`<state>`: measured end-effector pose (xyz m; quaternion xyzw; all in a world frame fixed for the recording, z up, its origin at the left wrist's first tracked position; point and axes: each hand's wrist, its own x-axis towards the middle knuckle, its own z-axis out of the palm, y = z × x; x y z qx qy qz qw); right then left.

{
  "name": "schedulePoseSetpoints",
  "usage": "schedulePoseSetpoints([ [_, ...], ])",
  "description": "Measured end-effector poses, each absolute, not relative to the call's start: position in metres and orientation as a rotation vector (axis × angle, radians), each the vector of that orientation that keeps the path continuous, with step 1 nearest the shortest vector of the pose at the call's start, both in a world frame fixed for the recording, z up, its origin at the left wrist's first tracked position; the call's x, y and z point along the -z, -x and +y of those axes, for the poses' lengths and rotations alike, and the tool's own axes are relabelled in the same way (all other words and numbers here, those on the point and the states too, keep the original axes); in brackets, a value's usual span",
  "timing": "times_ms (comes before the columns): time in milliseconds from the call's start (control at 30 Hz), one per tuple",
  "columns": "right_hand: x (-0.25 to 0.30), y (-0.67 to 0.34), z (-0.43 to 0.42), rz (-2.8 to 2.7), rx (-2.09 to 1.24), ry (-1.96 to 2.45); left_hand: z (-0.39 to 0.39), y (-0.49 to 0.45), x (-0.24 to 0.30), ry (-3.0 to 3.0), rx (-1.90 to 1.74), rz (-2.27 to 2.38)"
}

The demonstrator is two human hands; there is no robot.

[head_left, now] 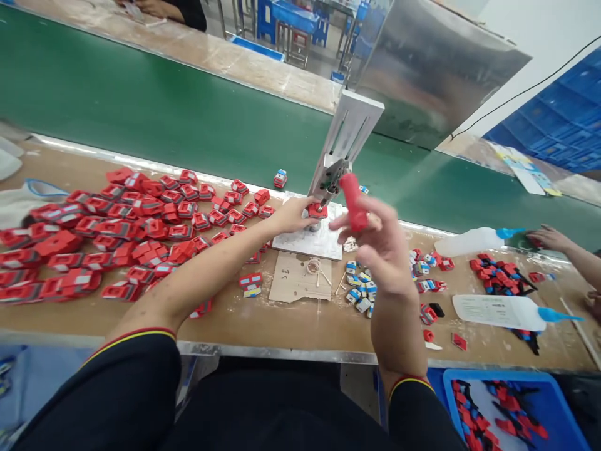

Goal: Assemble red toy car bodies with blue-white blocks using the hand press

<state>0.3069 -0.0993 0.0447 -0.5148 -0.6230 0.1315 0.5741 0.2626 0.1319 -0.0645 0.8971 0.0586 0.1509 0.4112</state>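
brown surface (282, 319) by a green belt (164, 119)

the left hand (293, 216) has its grip pinched on a red piece (317, 211) seated under the small press (345, 134). just right of that grip, the right hand (381, 247) is closed round the red handle (353, 200). a heap of red pieces (117, 232) lies well left of both grips.

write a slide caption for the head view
At a small press, the left hand holds a red part while the right hand grips the red handle.
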Motion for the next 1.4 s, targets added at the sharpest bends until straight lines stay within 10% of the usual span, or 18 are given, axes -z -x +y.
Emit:
schedulePoseSetpoints([
  [267,-0.112,-0.38,-0.025,-1.371,-0.097,1.11,0.133,-0.234,0.052,-1.981,-0.35,0.209],
  [600,0.011,-0.281,-0.107,-1.191,-0.268,1.385,0.077,-0.145,0.031,-1.135,-0.222,0.082],
  [967,0.032,-0.257,-0.13,-1.387,0.388,1.357,0.042,-0.14,0.029,-1.901,-0.994,-0.344],
  [1400,0.03,-0.328,-0.151,-1.317,0.672,1.567,0.085,-0.071,0.057,-2.499,-0.725,0.227],
])
